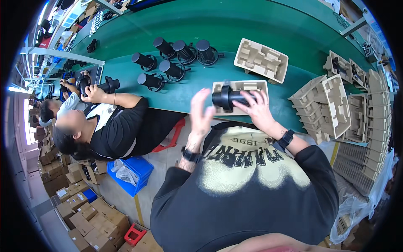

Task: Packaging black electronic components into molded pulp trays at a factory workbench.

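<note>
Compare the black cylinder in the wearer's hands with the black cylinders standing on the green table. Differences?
The held black cylinder lies on its side over a moulded pulp tray; the table cylinders stand on ringed bases, tilted in the fisheye view. The held one is in the right hand, with the left hand open beside it; the table cylinders are untouched and sit on bare green table. Both are black and tube-shaped.

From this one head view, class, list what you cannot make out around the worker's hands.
- Black cylindrical part: its right end, covered by the right hand.
- Pulp tray beneath it: its cavities, hidden by part and hand.
- Left hand: motion-blurred; contact with the part unclear.
- Tray stacks: bent toward the fisheye rim.
</note>
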`<act>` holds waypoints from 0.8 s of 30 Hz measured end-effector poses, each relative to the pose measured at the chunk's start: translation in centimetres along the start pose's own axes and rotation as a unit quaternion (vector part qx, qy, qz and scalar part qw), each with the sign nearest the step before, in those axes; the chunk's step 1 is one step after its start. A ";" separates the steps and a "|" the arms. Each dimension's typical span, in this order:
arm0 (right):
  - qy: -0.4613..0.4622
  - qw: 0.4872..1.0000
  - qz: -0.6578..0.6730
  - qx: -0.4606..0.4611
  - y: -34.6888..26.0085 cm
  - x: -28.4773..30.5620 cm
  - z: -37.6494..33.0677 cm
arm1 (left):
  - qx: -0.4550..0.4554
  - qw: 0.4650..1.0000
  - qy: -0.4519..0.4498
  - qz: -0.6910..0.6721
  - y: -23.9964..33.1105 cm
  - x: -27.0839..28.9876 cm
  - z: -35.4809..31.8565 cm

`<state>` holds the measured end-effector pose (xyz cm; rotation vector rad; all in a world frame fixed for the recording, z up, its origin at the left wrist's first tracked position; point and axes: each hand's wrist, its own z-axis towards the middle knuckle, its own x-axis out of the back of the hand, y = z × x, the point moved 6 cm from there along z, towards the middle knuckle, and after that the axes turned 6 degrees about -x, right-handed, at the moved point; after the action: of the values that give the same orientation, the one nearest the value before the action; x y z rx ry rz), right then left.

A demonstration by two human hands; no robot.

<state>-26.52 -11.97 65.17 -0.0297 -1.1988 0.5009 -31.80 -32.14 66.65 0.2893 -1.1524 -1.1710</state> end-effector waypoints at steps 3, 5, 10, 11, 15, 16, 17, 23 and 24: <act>-0.072 0.994 0.083 0.005 1.4 -1.9 -2.5 | -0.047 0.978 -0.202 0.032 -2.9 -6.5 -2.1; -0.136 0.965 0.205 -0.086 3.3 -3.1 -3.3 | -0.039 0.970 -0.225 0.080 -3.4 -7.3 -2.6; 0.050 0.949 0.236 -0.202 6.6 0.8 -2.5 | -0.044 0.977 -0.160 0.136 -2.8 -6.1 0.2; 0.059 0.937 0.250 -0.236 7.3 1.2 -2.7 | -0.049 0.977 -0.158 0.137 -3.2 -6.2 0.9; 0.056 0.913 0.276 -0.296 8.2 2.1 -4.3 | -0.141 0.941 -0.192 0.242 -5.1 -8.1 3.7; 0.035 0.919 0.271 -0.285 8.2 2.1 -4.4 | -0.100 0.936 -0.257 0.220 -6.2 -8.8 4.4; 0.013 0.924 0.266 -0.275 8.2 2.1 -4.5 | -0.058 0.924 -0.321 0.197 -7.2 -9.4 4.9; 0.045 0.882 0.296 -0.364 10.9 3.4 -7.6 | -0.037 0.929 -0.369 -0.007 -6.8 -9.0 4.8; 0.063 0.872 0.294 -0.387 11.7 3.4 -8.3 | 0.004 0.928 -0.373 0.019 -7.7 -9.3 4.7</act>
<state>-22.34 1.74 61.80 -1.1306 -1.1838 0.5006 -39.41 -26.06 58.17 -0.2027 -1.8109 -1.2778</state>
